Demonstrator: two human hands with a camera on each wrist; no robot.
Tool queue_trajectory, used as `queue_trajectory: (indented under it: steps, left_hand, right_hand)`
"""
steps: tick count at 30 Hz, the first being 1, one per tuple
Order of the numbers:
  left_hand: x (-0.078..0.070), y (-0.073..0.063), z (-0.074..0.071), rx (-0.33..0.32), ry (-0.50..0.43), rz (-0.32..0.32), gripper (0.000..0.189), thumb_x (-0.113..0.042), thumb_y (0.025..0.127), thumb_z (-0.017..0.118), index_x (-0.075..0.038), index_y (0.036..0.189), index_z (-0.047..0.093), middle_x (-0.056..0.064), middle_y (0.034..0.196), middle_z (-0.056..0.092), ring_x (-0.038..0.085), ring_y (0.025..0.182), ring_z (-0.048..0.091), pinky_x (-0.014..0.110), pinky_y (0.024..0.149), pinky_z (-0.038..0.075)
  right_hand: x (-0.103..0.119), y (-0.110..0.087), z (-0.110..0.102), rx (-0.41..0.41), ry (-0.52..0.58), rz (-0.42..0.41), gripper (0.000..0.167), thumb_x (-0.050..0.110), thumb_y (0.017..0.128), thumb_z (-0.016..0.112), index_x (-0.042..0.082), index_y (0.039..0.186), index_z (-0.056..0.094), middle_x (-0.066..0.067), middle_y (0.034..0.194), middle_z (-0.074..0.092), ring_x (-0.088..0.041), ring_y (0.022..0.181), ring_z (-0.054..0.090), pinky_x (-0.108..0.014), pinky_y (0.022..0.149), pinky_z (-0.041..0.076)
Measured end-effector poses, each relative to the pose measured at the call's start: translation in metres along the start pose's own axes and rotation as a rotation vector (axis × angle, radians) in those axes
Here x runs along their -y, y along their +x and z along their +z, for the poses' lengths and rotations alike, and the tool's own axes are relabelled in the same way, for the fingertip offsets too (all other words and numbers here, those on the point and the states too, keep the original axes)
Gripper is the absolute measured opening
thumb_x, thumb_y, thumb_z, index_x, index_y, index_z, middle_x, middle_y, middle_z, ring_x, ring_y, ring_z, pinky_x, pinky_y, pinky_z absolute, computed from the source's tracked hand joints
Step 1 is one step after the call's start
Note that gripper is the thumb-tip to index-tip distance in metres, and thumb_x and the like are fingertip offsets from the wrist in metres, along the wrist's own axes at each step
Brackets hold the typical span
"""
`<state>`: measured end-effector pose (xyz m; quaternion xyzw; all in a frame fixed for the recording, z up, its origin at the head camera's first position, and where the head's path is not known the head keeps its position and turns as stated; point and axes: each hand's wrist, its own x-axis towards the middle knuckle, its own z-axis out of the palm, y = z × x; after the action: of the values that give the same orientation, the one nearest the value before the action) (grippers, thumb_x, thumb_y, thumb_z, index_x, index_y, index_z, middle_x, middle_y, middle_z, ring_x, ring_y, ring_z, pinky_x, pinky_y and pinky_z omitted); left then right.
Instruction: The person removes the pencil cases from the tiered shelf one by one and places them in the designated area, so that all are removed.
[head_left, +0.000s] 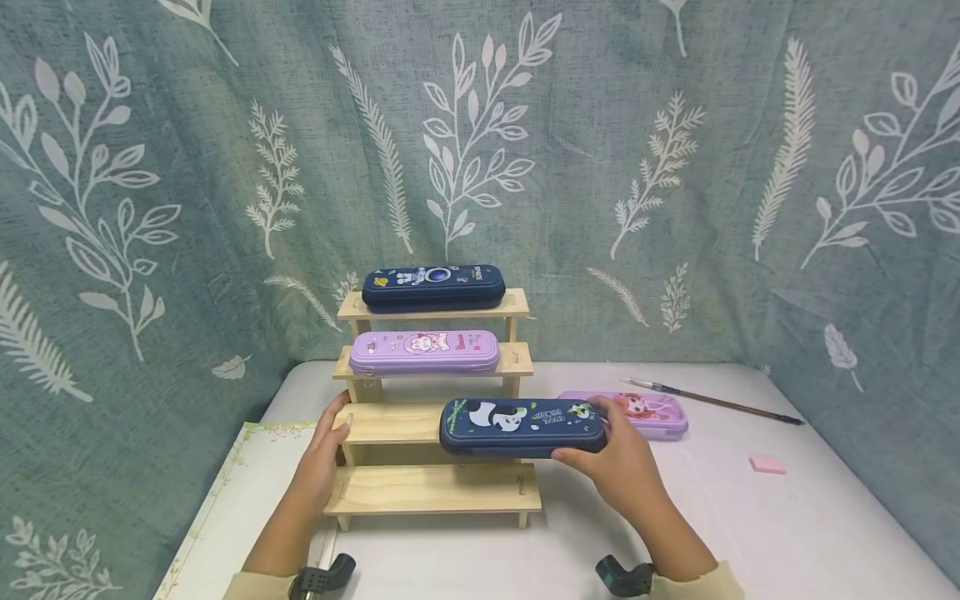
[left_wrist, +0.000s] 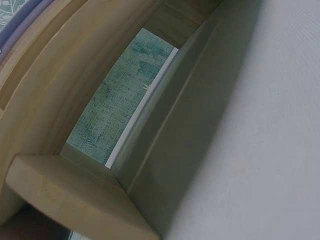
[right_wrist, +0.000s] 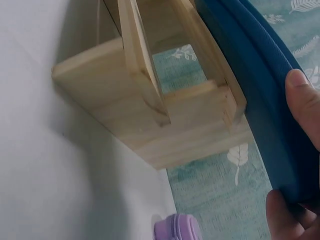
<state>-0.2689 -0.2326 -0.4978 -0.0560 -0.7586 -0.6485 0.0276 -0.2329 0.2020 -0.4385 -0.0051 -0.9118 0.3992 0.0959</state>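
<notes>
My right hand [head_left: 624, 460] grips the right end of a dark blue pencil case [head_left: 525, 427] with a panda picture. The case is held level, its left part overlapping the second step from the bottom of a wooden step rack [head_left: 431, 490]. In the right wrist view, thumb and fingers pinch the blue case [right_wrist: 265, 95] beside the rack's upper boards. My left hand [head_left: 324, 450] holds the rack's left side at that same step, thumb on the board's end. A navy astronaut pencil case [head_left: 435, 289] lies on the top step; a lilac one [head_left: 424, 352] lies below it.
Behind my right hand, a purple pencil case [head_left: 663, 417] with a girl's picture lies on the white table [head_left: 675, 517]. Further right are a paintbrush [head_left: 720, 402] and a pink eraser [head_left: 767, 464]. A leaf-patterned green curtain [head_left: 570, 208] stands behind and along both sides.
</notes>
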Motion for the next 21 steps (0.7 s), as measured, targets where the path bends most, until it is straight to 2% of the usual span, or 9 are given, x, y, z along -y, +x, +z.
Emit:
queue_trajectory:
  steps: [10,16,21]
  left_hand:
    - [-0.001,-0.002,0.000,0.007,-0.015,0.004,0.056,-0.021,0.113,0.029,-0.027,0.168,0.020,0.002,0.176,0.011,0.030,0.164,-0.001,0.065,0.128,0.000]
    - [0.000,-0.001,0.000,0.003,-0.010,-0.002,0.056,-0.022,0.113,0.029,-0.029,0.168,0.021,0.000,0.176,0.012,0.028,0.164,0.002,0.065,0.128,0.000]
    - [0.001,0.000,-0.001,0.009,-0.004,0.006,0.056,-0.023,0.113,0.028,-0.029,0.168,0.020,0.000,0.176,0.011,0.028,0.163,-0.001,0.066,0.127,-0.001]
  right_hand:
    - [-0.024,0.001,-0.020,-0.021,0.011,-0.004,0.116,0.063,0.070,0.090,0.012,0.159,0.037,-0.027,0.151,0.053,-0.047,0.135,0.054,-0.064,0.106,0.043]
    - [-0.039,0.002,-0.034,-0.040,-0.024,-0.020,0.117,0.067,0.071,0.087,0.009,0.160,0.035,-0.029,0.151,0.053,-0.048,0.130,0.057,-0.062,0.099,0.047]
    - [-0.050,0.001,-0.046,-0.056,-0.035,-0.016,0.118,0.067,0.074,0.086,0.007,0.161,0.032,-0.029,0.150,0.052,-0.048,0.131,0.055,-0.062,0.099,0.046]
